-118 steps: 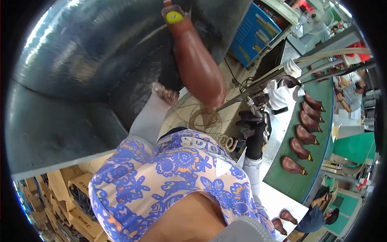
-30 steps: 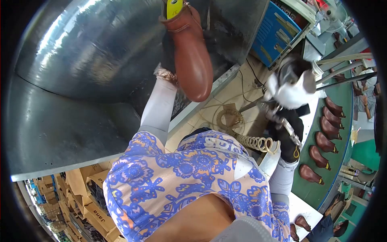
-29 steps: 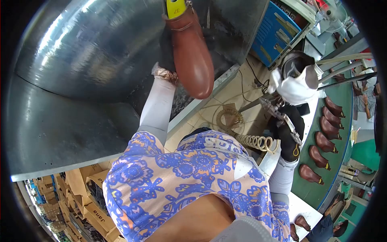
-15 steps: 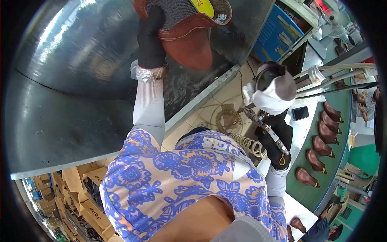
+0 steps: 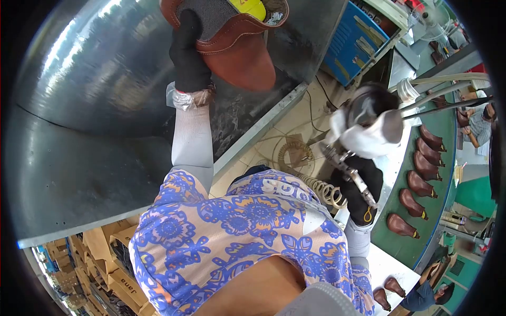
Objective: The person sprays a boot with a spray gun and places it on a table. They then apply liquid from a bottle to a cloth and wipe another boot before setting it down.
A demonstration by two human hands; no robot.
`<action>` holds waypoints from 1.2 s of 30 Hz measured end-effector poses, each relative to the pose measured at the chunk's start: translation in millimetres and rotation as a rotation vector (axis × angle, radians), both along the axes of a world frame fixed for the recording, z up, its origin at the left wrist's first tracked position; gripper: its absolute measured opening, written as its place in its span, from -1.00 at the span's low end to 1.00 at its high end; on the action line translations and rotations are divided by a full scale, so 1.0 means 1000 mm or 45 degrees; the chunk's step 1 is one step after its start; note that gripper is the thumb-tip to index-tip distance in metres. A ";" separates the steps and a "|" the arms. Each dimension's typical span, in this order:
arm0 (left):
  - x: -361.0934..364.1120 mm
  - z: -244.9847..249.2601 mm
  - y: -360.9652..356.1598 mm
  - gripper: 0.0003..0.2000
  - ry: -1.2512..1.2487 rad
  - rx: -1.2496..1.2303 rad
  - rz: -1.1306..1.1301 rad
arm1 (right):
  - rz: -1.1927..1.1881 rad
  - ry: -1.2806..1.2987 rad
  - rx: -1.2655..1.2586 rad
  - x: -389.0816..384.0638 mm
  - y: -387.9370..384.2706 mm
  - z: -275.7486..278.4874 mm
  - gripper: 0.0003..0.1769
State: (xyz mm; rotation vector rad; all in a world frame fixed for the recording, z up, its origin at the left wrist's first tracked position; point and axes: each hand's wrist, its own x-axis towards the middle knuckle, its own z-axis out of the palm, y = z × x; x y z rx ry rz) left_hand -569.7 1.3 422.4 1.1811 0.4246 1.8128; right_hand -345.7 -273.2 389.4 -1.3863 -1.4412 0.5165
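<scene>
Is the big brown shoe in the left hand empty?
No, something is in it: a yellow piece shows in the opening of the brown shoe held by the left hand.

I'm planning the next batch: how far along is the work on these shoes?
Nothing is clearly done: I can't tell whether the six shoes on the green belt or the two on the white table are finished or waiting. In hand: the left hand holds one shoe, the right hand a spray gun. Left, probably: finishing that shoe and setting it down.
</scene>
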 end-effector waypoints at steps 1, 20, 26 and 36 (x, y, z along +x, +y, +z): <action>0.002 0.000 0.000 -0.50 -0.008 0.008 -0.014 | -0.115 0.000 -0.010 -0.003 0.000 0.007 -0.77; 0.077 0.009 0.011 -0.48 0.065 0.074 -0.500 | -0.439 0.362 -0.048 -0.014 -0.035 0.012 -0.70; 0.129 0.004 -0.009 -0.48 0.054 0.071 -0.781 | -0.614 0.392 -0.016 -0.028 -0.065 0.007 -0.64; 0.235 -0.141 -0.038 -0.52 -0.283 -0.506 -2.149 | -1.356 0.760 0.061 -0.039 -0.133 -0.031 -0.77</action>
